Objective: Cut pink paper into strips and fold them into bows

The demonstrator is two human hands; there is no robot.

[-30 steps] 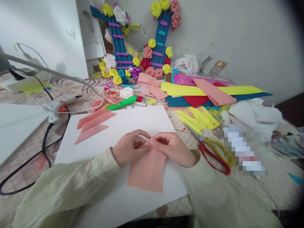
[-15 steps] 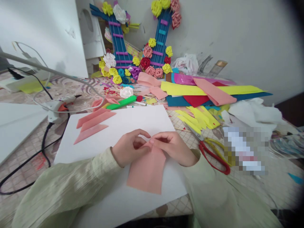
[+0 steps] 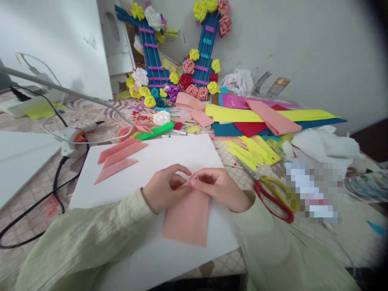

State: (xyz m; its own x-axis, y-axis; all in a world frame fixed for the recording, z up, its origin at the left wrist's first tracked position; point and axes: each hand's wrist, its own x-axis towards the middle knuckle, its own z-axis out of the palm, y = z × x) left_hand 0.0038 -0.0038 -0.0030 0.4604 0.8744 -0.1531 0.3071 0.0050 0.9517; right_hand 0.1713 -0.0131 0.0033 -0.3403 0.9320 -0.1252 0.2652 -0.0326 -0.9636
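A pink sheet of crepe paper (image 3: 187, 222) hangs down from my fingertips over the white board (image 3: 151, 161). My left hand (image 3: 166, 188) is closed on its upper left edge, thumb along the paper. Opposite it, my right hand (image 3: 216, 186) pinches the top of the same sheet, where it is gathered into a small fold. The two sets of fingertips nearly meet. Folded pink paper strips (image 3: 118, 169) lie on the board beyond my left hand.
Scissors (image 3: 274, 198) with red and yellow handles lie right of my right hand. Yellow paper strips (image 3: 254, 151) are behind them. A glue gun (image 3: 71, 141) with cables sits at left. Two flower-trimmed blue paper guitars (image 3: 151, 52) lean on the wall.
My right thumb has shifted slightly left and down on the fold. The paper's right upper corner has drawn in under my fingers. My left hand is nearly unmoved.
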